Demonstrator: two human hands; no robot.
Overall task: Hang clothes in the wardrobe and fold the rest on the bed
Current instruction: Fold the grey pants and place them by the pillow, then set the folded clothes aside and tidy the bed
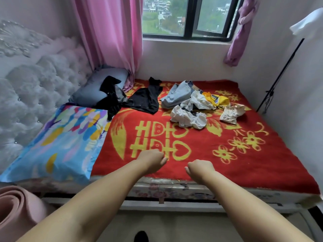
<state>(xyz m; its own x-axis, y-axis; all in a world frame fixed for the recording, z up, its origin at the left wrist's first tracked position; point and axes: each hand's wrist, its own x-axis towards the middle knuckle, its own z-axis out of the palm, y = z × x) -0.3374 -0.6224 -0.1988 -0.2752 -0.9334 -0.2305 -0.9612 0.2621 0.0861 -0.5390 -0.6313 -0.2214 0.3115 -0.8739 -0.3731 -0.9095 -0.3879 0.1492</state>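
A heap of clothes lies at the far side of the bed on a red blanket (244, 165) with yellow patterns: a black garment (145, 100), another black piece (110, 95) draped over a grey pillow, pale blue jeans (176, 95), a crumpled white garment (188, 117), a yellow and white piece (216, 100) and a cream one (230, 114). My left hand (152, 160) and my right hand (199, 169) hover over the near edge of the blanket with fingers curled, holding nothing. Both are far from the clothes. No wardrobe is in view.
A colourful pillow (57, 145) and a grey pillow (90, 91) lie along the tufted headboard (31, 88) at left. A rolled pink mat (15, 210) stands at bottom left. Pink curtain (111, 35), window and a black stand (279, 74) by the right wall.
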